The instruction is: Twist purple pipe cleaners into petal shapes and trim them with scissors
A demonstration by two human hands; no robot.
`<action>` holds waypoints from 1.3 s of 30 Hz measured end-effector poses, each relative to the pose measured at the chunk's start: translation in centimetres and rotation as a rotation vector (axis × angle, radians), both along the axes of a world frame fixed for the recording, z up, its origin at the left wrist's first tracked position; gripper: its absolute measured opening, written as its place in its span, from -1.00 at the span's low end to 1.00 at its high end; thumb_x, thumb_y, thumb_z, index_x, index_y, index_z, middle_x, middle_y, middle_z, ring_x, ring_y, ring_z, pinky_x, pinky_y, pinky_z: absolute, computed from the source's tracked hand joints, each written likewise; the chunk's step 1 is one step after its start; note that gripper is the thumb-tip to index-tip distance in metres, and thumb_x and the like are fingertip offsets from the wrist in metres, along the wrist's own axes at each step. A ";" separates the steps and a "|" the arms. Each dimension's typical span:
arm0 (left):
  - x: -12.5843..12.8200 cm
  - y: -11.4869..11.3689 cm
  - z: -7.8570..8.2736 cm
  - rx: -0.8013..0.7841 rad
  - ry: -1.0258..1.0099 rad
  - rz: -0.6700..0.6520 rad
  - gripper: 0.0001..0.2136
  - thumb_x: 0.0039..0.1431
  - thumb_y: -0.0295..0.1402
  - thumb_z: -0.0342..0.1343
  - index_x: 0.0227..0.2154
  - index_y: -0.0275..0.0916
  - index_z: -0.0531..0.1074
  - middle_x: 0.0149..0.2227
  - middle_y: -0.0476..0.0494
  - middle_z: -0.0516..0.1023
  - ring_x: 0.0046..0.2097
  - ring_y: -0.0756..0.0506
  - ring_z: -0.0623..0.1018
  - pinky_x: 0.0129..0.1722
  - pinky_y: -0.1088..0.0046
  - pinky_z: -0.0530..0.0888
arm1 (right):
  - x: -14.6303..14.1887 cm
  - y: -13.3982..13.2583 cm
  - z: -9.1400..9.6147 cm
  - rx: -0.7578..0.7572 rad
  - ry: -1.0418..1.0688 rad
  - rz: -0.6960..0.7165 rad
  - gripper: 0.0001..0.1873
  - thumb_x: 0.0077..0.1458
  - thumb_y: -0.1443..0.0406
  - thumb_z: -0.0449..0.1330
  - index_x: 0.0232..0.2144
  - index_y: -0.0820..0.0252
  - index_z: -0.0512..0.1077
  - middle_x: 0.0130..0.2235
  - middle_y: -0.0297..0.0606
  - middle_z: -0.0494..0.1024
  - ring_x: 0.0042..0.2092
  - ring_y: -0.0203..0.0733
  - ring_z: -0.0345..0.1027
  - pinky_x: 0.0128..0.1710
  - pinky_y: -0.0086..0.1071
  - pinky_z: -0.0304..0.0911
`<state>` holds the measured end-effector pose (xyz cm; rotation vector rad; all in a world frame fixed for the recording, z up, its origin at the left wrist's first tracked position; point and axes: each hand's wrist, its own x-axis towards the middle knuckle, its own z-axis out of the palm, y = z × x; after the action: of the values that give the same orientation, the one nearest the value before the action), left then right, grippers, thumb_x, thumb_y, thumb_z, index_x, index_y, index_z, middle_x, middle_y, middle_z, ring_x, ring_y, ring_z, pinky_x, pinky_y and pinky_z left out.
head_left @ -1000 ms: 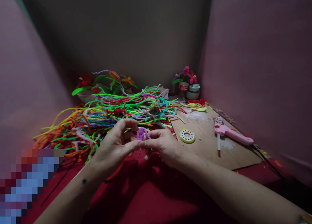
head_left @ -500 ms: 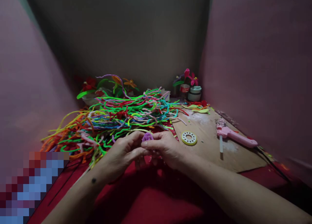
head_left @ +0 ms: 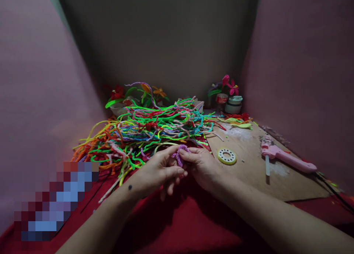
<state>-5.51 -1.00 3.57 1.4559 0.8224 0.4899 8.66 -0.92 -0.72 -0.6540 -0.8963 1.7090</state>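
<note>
A purple pipe cleaner [head_left: 179, 159], bent into a small open loop, is held between my hands above the red cloth [head_left: 177, 224]. My right hand [head_left: 203, 169] pinches it between thumb and fingers. On the other side, my left hand [head_left: 159, 169] has its index finger at the loop's top left and its thumb just below, with the remaining fingers curled under. Just beyond lies a large tangled heap of coloured pipe cleaners [head_left: 163, 123], in green, pink, blue, orange and yellow. My fingers cover part of the loop.
On the right, a cardboard sheet [head_left: 249, 180] carries a pink glue gun [head_left: 290, 160] with a cord and a yellow-and-white ring [head_left: 227, 156]. Pipe-cleaner flowers [head_left: 233, 87] and a lidded jar [head_left: 233, 104] stand behind. A pixelated patch [head_left: 61, 198] covers the left.
The view has swung left, so everything sits further right. The purple pipe cleaner, a compact bunch before, now shows as an open loop. My left thumb has moved down from it.
</note>
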 end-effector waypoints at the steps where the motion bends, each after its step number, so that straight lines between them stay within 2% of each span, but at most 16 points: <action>1: 0.0 0.0 -0.1 -0.002 0.007 0.002 -0.45 0.05 -0.42 0.06 0.11 -0.12 0.01 -0.51 0.02 0.44 -0.70 0.06 0.40 -0.82 0.65 0.32 | 0.0 0.0 0.0 -0.003 0.009 -0.001 -0.76 -0.14 0.21 0.25 -0.52 0.32 0.39 -0.59 -0.33 0.39 -0.62 -0.39 0.19 -0.65 -0.49 0.07; 4: 0.0 -0.1 -0.1 0.015 0.019 0.026 -0.43 0.05 -0.43 0.06 0.12 -0.10 0.00 -0.54 0.04 0.43 -0.71 0.06 0.38 -0.84 0.67 0.29 | 0.1 0.0 0.2 0.035 -0.014 -0.009 -0.77 -0.11 0.21 0.24 -0.50 0.31 0.39 -0.57 -0.32 0.40 -0.60 -0.38 0.20 -0.62 -0.48 0.09; 7: 0.1 -0.1 0.1 0.016 0.045 0.044 -0.37 0.03 -0.45 0.06 0.15 -0.09 -0.07 -0.60 0.08 0.39 -0.73 0.07 0.35 -0.86 0.70 0.24 | 0.2 -0.1 0.6 0.077 -0.049 -0.075 -0.79 -0.12 0.22 0.24 -0.48 0.30 0.41 -0.55 -0.33 0.42 -0.56 -0.38 0.23 -0.57 -0.48 0.12; 11: 0.3 -0.2 0.0 -0.004 0.066 0.001 -0.34 0.05 -0.44 0.05 0.18 -0.07 -0.12 -0.59 0.07 0.39 -0.73 0.07 0.35 -0.86 0.71 0.23 | 0.2 -0.1 0.7 0.060 -0.089 -0.191 -0.80 -0.15 0.23 0.25 -0.56 0.27 0.38 -0.63 -0.41 0.34 -0.62 -0.43 0.12 -0.64 -0.53 0.01; 15: 0.3 -0.3 -0.1 -0.012 0.067 -0.010 -0.33 0.06 -0.42 0.05 0.19 -0.05 -0.15 -0.58 0.06 0.40 -0.72 0.08 0.35 -0.85 0.71 0.24 | 0.1 -0.1 0.5 0.039 -0.117 -0.232 -0.76 -0.15 0.20 0.24 -0.59 0.26 0.34 -0.67 -0.43 0.30 -0.66 -0.44 0.07 -0.69 -0.53 -0.01; 21: 0.2 0.1 0.0 -0.008 -0.014 0.031 -0.37 0.03 -0.41 0.08 0.16 -0.12 -0.05 -0.60 0.07 0.41 -0.69 0.06 0.39 -0.81 0.69 0.28 | 0.3 0.2 0.8 0.050 -0.133 -0.299 -0.76 -0.17 0.19 0.25 -0.57 0.26 0.32 -0.67 -0.43 0.30 -0.65 -0.43 0.10 -0.69 -0.54 0.01; 24: 0.0 0.3 0.2 -0.015 0.000 0.084 -0.48 0.01 -0.34 0.11 0.07 -0.21 0.15 -0.58 0.03 0.43 -0.65 0.03 0.44 -0.80 0.66 0.28 | 0.4 0.3 1.0 0.076 -0.146 -0.306 -0.75 -0.14 0.19 0.23 -0.58 0.25 0.30 -0.66 -0.43 0.30 -0.63 -0.43 0.11 -0.67 -0.54 0.04; 28: 0.1 0.4 0.0 -0.047 0.032 0.185 -0.70 -0.02 -0.25 0.14 -0.23 -0.30 0.37 -0.66 0.05 0.40 -0.72 0.09 0.34 -0.80 0.67 0.23 | 0.4 0.2 0.9 0.082 -0.143 -0.305 -0.76 -0.11 0.18 0.21 -0.57 0.24 0.31 -0.61 -0.41 0.31 -0.60 -0.42 0.12 -0.63 -0.52 0.08; 33: 0.6 0.4 -0.7 -0.053 0.015 0.219 -0.79 -0.01 -0.24 0.12 -0.49 -0.31 0.35 -0.72 0.05 0.36 -0.75 0.15 0.20 -0.79 0.68 0.16 | 0.3 0.2 0.8 0.085 -0.172 -0.311 -0.76 -0.12 0.18 0.22 -0.56 0.25 0.33 -0.60 -0.41 0.30 -0.58 -0.41 0.10 -0.60 -0.50 0.03; 36: 0.6 0.5 -0.7 -0.025 0.008 0.264 -0.80 -0.02 -0.26 0.12 -0.53 -0.31 0.33 -0.73 0.08 0.31 -0.75 0.16 0.16 -0.78 0.68 0.11 | 0.5 0.0 1.3 0.105 -0.235 -0.271 -0.75 -0.08 0.17 0.16 -0.58 0.25 0.34 -0.59 -0.39 0.30 -0.56 -0.39 0.08 -0.58 -0.47 -0.01; 39: 0.3 0.6 -0.4 0.029 -0.013 0.313 -0.79 -0.01 -0.23 0.11 -0.52 -0.29 0.34 -0.73 0.11 0.27 -0.74 0.15 0.15 -0.77 0.67 0.08 | 0.9 -0.1 2.0 0.156 -0.356 -0.237 -0.80 -0.12 0.27 0.13 -0.68 0.26 0.35 -0.62 -0.39 0.28 -0.54 -0.38 0.05 -0.55 -0.46 -0.03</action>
<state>-5.22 -0.43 3.21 1.3537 1.0432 0.7484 9.53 -1.03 1.28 -0.9372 -1.1374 1.3183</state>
